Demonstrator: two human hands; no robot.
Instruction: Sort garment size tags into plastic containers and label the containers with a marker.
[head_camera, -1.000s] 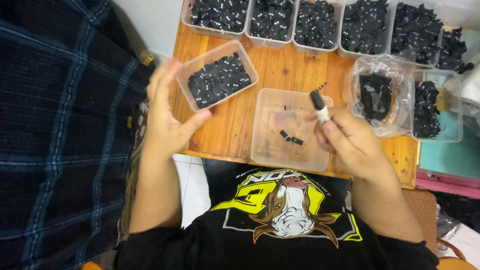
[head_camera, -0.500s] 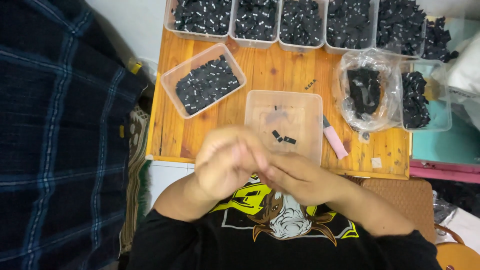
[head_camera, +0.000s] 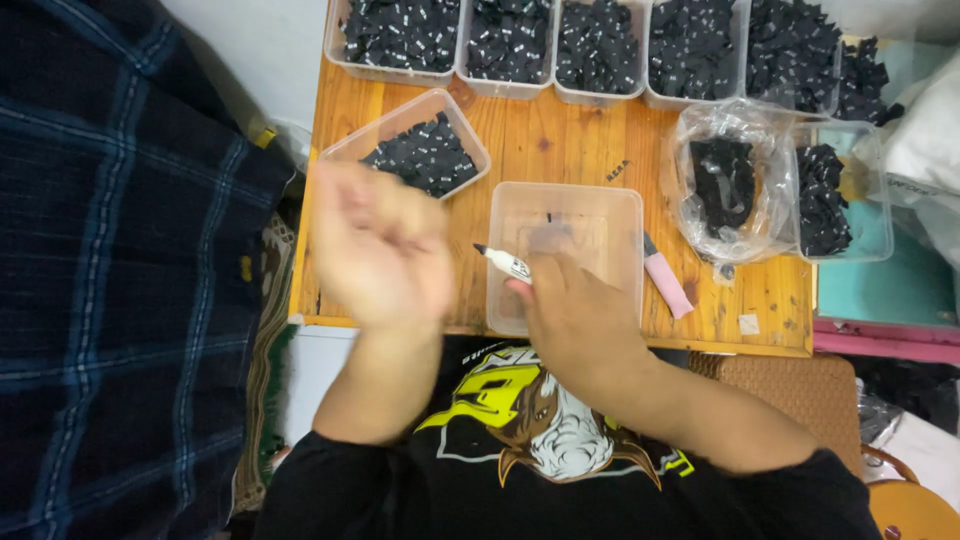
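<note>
We look straight down on a small wooden table (head_camera: 560, 150), and our right hand (head_camera: 570, 310) sits over the near edge of a clear, nearly empty plastic tub (head_camera: 590, 215). The fingers are closed around a white marker (head_camera: 503, 262), its dark tip pointing left and a little away from us, out past the tub's left wall. Our left hand (head_camera: 385, 250) is up in the air to the left of the tub, blurred by motion; the fingers look loosely curled, but we cannot tell whether anything is in them.

Behind the left hand a second clear tub (head_camera: 415, 150) lies at an angle, holding a heap of small black tags with white marks. Along the far edge of the table a row of clear bins (head_camera: 590, 45) is packed with more of the same black pieces. To the right of the near tub a pink stick-shaped tool (head_camera: 667, 283) lies on the wood, and just beyond it a crumpled clear plastic bag (head_camera: 730, 185) holds a dark bundle. A dark plaid cloth (head_camera: 120, 270) fills the left side of the view.
</note>
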